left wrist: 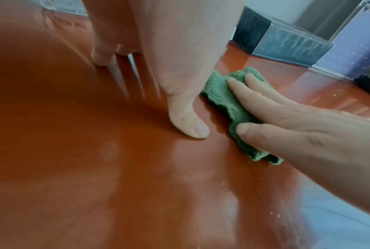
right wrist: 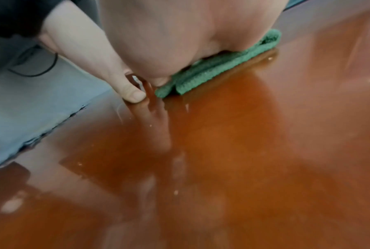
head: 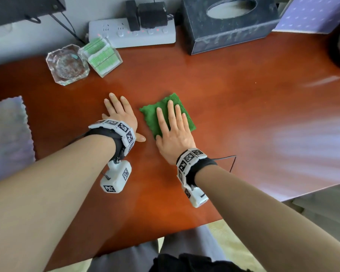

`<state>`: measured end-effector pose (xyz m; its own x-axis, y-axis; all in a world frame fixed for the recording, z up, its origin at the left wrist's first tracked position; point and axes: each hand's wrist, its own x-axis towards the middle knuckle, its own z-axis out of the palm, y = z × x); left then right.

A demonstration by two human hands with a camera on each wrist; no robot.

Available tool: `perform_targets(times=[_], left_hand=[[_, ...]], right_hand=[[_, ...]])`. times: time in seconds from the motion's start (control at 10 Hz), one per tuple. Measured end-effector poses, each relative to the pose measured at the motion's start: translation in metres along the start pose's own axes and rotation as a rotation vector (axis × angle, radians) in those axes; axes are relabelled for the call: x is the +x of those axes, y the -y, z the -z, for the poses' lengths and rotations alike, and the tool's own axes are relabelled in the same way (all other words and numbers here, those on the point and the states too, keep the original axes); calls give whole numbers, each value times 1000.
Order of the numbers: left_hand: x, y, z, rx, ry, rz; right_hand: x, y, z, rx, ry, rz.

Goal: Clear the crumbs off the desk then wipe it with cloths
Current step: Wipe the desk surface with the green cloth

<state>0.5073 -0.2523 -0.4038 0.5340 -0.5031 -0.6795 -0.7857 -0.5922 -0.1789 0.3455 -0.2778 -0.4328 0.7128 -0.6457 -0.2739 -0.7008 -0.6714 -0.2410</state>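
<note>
Glossy reddish-brown worktop (head: 243,99), smooth and reflective. Right hand (head: 173,130), fingers straight and slightly spread, presses flat on a folded, nubby green cloth (head: 177,101) at the worktop's middle. Left hand (head: 120,114) rests flat just beside it, fingers spread. Scattered pale crumbs (left wrist: 274,214).

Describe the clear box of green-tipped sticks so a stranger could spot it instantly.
On the red-brown desk, look to the far left corner, just in front of the white power strip. The clear box sits tilted beside the glass ashtray, packed with green-tipped sticks; the ashtray holds none.
</note>
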Motion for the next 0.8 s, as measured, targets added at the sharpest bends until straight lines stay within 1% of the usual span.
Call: perform_targets(times=[0.1,0.3,0.5,0.6,0.7,0.8], left_hand=[[1,0,0,-12,6,1],[-1,-2,1,2,-1,4],[0,2,-2,-11,-3,-29],[-5,8,0,-21,1,-54],[-9,13,0,-15,-5,-83],[-13,16,3,-38,-17,-94]], right_hand=[[1,-5,-1,-14,-11,-5],[4,-8,0,13,34,-21],[6,-10,-1,13,73,-46],[5,-11,5,57,113,-42],[-17,-12,9,121,174,-54],[-41,-13,9,145,259,-31]])
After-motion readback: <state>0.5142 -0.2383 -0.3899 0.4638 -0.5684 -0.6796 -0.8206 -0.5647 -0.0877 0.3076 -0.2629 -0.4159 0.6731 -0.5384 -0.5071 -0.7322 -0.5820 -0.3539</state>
